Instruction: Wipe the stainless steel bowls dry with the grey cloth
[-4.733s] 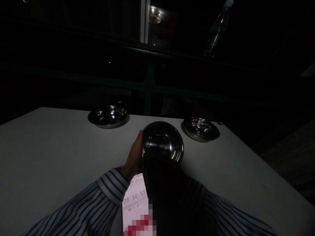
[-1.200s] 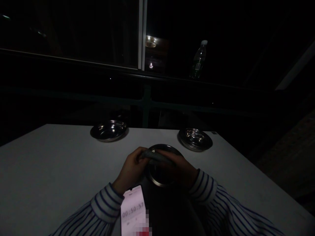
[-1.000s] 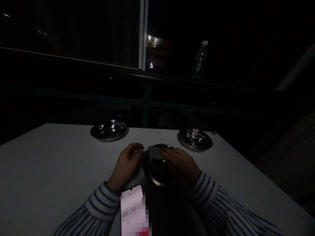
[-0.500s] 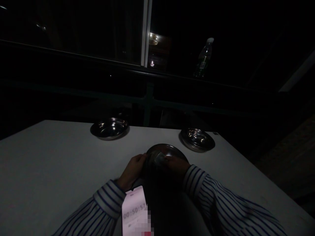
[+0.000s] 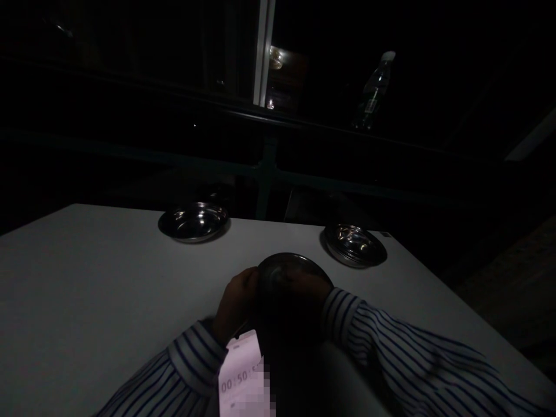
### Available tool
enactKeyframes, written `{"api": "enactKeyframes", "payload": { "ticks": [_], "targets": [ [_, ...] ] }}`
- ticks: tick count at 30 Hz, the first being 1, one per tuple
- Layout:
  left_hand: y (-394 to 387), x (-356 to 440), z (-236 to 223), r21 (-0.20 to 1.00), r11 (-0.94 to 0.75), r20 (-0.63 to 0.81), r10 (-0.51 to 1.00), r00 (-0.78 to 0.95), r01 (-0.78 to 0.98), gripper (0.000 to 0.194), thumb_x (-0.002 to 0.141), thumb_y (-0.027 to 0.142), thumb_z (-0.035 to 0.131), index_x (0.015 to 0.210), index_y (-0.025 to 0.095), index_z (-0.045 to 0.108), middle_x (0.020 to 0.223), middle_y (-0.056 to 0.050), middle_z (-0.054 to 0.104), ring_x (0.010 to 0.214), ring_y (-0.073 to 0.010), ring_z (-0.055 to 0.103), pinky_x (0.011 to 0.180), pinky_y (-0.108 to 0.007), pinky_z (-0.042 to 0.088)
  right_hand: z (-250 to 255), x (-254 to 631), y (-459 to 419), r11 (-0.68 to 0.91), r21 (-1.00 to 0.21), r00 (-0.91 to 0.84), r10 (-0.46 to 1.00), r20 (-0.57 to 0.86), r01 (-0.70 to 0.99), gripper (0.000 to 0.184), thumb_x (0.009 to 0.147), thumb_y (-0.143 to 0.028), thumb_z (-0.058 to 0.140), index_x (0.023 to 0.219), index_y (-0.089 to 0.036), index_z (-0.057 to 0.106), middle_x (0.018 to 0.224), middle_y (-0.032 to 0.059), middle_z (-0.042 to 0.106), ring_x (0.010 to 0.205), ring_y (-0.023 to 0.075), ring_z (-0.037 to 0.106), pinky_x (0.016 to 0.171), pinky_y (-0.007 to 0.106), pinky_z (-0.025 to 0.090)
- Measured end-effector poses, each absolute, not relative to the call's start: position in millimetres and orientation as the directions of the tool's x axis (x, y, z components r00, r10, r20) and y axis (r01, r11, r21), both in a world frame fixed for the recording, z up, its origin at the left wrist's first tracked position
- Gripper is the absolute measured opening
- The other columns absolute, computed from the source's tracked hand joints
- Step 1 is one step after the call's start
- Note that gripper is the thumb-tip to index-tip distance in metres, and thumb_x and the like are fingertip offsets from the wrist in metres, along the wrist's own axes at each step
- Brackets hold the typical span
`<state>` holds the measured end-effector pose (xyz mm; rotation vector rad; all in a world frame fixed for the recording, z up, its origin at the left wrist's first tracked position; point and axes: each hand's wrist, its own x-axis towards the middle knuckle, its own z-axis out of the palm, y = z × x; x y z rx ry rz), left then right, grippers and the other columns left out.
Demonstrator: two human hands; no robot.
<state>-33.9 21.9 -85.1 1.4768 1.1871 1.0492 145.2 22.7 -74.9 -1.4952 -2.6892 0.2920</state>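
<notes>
Holding at the left: the left hand (image 5: 238,298) is curled on the near-left rim of the metal bowl (image 5: 299,260), grasping it.
Right hand: (image 5: 309,289) bent over the bowl's inside; too dark to tell whether it grips anything.
Metal bowl: between both hands, above the near part of the table; cannot tell whether it touches down.
Handling: probably light and stiff, smooth enough to slip, likelier to dent than break.
Best hold: the rim, thumb and fingers on opposite sides of the wall.
Phone: (image 5: 241,379) lit, below the left hand, timer partly covered.
Table: (image 5: 130,284) pale, flat, dull.
Far edge: a shallow dish (image 5: 193,225) at left; at right, dishes (image 5: 356,246) that look nested.
Room: very dark; a pale window post (image 5: 262,58) and a clear bottle (image 5: 374,95) beyond the table.
</notes>
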Motion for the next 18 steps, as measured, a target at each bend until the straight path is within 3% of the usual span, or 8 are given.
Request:
{"api": "enactKeyframes", "payload": {
  "ticks": [3, 6, 13, 18],
  "targets": [
    [22, -36, -86, 0.969, -0.092, 0.061, 0.989, 0.138, 0.230, 0.035, 0.077, 0.039, 0.045, 0.087, 0.016, 0.068, 0.085, -0.010, 0.072, 0.078, -0.0240, 0.065, 0.070, -0.033, 0.047, -62, 146, 30, 0.434, -0.079, -0.441, 0.884, -0.155, 0.897, 0.032, 0.084, -0.025, 0.051, 0.112, -0.017, 0.062, 0.115, 0.0180, 0.056, 0.094, 0.0292, 0.061, 0.079, 0.045, 0.049],
    [26, -37, -87, 0.960, -0.065, 0.053, 0.997, 0.050, 0.273, 0.036, 0.077, 0.036, 0.042, 0.088, 0.014, 0.068, 0.089, -0.012, 0.072, 0.082, -0.0244, 0.065, 0.072, -0.033, 0.047, -54, 139, 35, 0.423, -0.044, -0.423, 0.886, -0.190, 0.905, 0.031, 0.086, -0.026, 0.048, 0.113, -0.017, 0.062, 0.113, 0.0169, 0.053, 0.093, 0.0277, 0.061, 0.080, 0.043, 0.048],
    [36, -39, -84, 0.942, 0.003, 0.013, 0.999, -0.044, 0.337, 0.043, 0.078, 0.046, 0.041, 0.085, 0.014, 0.069, 0.086, -0.012, 0.072, 0.075, -0.0242, 0.065, 0.066, -0.033, 0.046, -47, 120, 41, 0.480, -0.060, -0.481, 0.853, -0.203, 0.875, 0.028, 0.088, -0.022, 0.046, 0.109, -0.015, 0.063, 0.115, 0.0148, 0.053, 0.100, 0.0244, 0.057, 0.085, 0.035, 0.044],
    [41, -36, -84, 0.933, -0.006, 0.024, 0.999, -0.046, 0.360, 0.036, 0.078, 0.036, 0.043, 0.083, 0.012, 0.069, 0.085, -0.014, 0.072, 0.075, -0.0244, 0.065, 0.067, -0.032, 0.046, -54, 114, 46, 0.540, -0.136, -0.556, 0.810, -0.183, 0.831, 0.020, 0.087, -0.019, 0.051, 0.102, -0.013, 0.064, 0.114, 0.0115, 0.057, 0.101, 0.0215, 0.057, 0.087, 0.036, 0.045]
  ]
}}
